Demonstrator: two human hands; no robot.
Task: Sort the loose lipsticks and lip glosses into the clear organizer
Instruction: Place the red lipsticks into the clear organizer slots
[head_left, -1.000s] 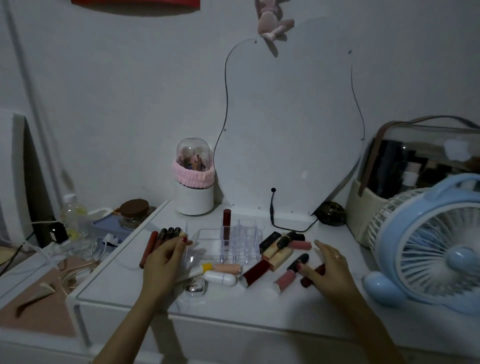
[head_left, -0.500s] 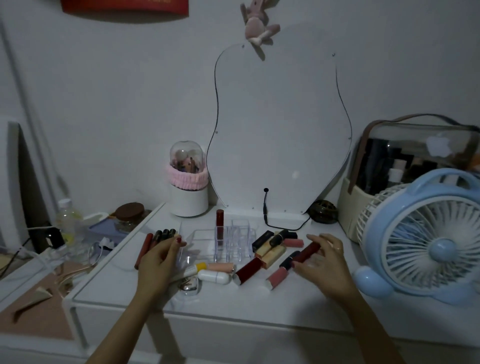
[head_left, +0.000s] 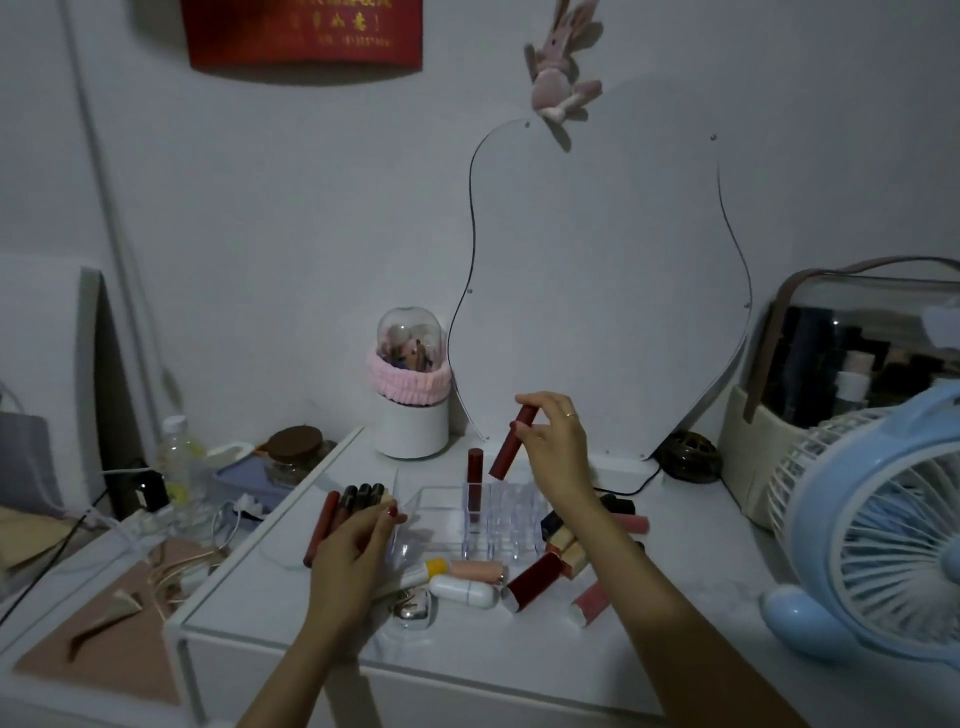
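One dark red lipstick (head_left: 513, 442) is pinched, tilted, in the right hand (head_left: 558, 451) above the clear organizer (head_left: 501, 514), near a tube already standing (head_left: 475, 475) in the far-left slot; I think it should be turned upright over an empty slot before lowering. The left hand (head_left: 353, 551) rests with loosely curled fingers on the lip glosses (head_left: 358, 501) left of the organizer, and whether it grips them I cannot tell. More loose tubes (head_left: 532, 579) lie on the surface (head_left: 675, 639) near and right, a blue fan (head_left: 878, 525) further right.
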